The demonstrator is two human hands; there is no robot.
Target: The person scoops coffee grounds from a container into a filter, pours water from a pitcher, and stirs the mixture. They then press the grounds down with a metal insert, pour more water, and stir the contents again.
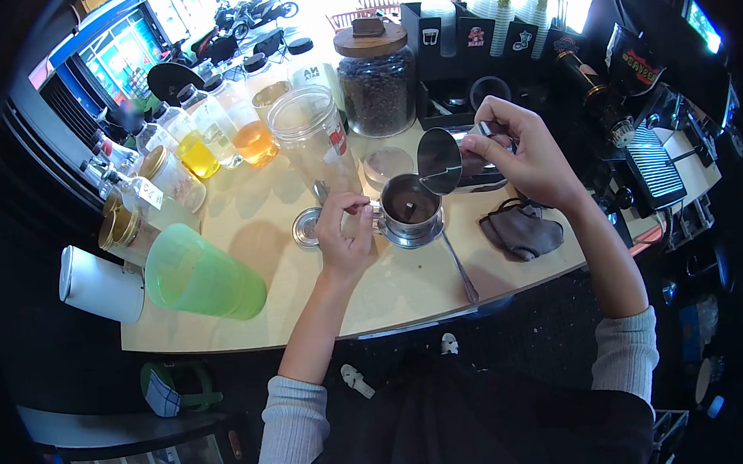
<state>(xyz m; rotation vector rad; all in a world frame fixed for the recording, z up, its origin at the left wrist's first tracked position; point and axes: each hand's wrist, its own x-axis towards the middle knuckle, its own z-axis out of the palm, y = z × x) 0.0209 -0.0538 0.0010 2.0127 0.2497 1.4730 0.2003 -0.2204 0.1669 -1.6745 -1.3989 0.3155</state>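
Observation:
A metal pitcher (440, 163) is tilted to the left, its mouth over a round metal cup (431, 230) with dark brown contents. My right hand (525, 150) is closed around the pitcher's handle side. At the cup's left, my left hand (345, 232) pinches what looks like its small handle; the fingertips partly cover it. The cup stands on a shiny round metal base, and a spoon (466, 282) sticks out from beside it toward the table's front edge. Near my left hand lies a round metal lid (305, 227).
Behind my left hand stands a clear jar (307, 130). Several bottles and a green pitcher (223, 278) are on the left. A bean jar (376, 85) stands at the back. A dark cloth (523, 229) lies to the right, near a black drip-tray machine (655, 167).

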